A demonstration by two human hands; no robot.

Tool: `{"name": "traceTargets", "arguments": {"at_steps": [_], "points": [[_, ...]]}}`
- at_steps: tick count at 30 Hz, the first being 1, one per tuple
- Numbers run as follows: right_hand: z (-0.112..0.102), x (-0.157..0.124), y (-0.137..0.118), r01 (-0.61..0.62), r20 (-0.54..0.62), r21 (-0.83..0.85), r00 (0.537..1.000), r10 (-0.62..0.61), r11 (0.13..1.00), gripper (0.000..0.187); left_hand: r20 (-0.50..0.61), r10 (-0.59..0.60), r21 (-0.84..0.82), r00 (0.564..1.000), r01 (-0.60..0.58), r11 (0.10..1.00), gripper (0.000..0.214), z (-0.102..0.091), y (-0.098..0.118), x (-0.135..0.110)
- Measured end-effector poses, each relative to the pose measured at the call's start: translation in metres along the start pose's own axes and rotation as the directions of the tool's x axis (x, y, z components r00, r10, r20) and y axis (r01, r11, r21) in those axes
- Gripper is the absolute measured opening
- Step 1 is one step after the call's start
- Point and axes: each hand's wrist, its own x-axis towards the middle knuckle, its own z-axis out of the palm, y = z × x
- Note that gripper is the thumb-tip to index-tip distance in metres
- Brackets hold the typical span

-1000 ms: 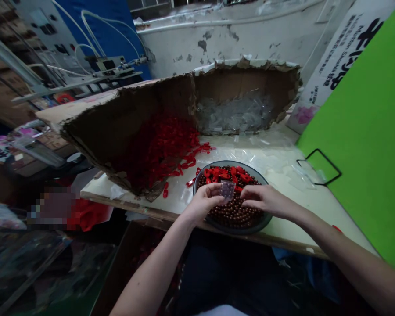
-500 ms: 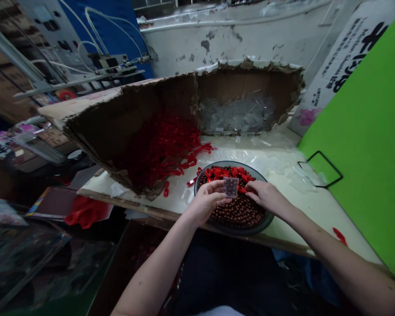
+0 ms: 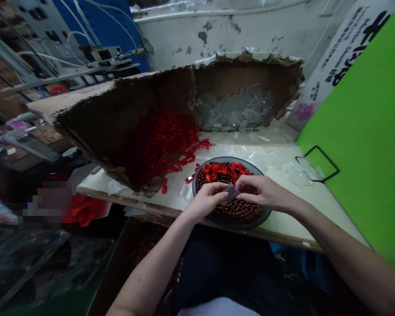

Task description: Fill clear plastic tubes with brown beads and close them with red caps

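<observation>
A grey bowl (image 3: 242, 225) sits on a pale worktop (image 3: 292, 221), filled with brown beads (image 3: 246, 211), with red pieces (image 3: 217, 168) gathered toward its far side. Just above the bowl, a small see-through packet (image 3: 231, 193) is pinched between the left hand (image 3: 208, 198) and the right hand (image 3: 266, 192), each gripping one edge. Behind the bowl stands a torn box (image 3: 250, 77) containing more red pieces and clear plastic (image 3: 233, 112).

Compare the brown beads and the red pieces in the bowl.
Color: the brown beads are dark, the red pieces bright. Shape: the beads are round, the red pieces elongated. Position: the beads spread across the bowl; the red pieces lie on top, mostly toward the far side. Both look glossy.
</observation>
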Motion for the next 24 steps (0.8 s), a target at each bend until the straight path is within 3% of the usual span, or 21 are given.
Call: {"name": "traceTargets", "arguments": {"at_steps": [6,11,16,20,24], "points": [[0.001,-0.009,0.022,-0.082,-0.075,0.141,0.993,0.093,0.987,0.024,-0.016,-0.042,-0.083,0.999,0.040,0.996,0.033,-0.004,-0.002,0.001],[0.003,-0.010,0.042,-0.126,0.068,-0.172,0.988,0.139,0.977,0.015,-0.037,-0.040,-0.272,0.999,0.028,0.962,0.039,-0.008,-0.001,0.003],[0.018,0.004,0.076,-0.219,-0.136,-0.503,0.975,0.173,0.836,0.014,-0.033,-0.074,-0.380,0.997,0.056,0.923,0.041,-0.006,0.003,0.002],[0.030,0.013,0.089,-0.213,-0.103,-0.546,0.977,0.187,0.810,0.016,-0.041,-0.092,-0.430,0.995,0.066,0.900,0.036,-0.006,0.005,0.001],[0.026,0.013,0.081,-0.194,-0.114,-0.525,0.981,0.157,0.828,0.014,-0.081,-0.079,-0.406,0.994,0.040,0.913,0.025,-0.009,0.004,0.001]]}}
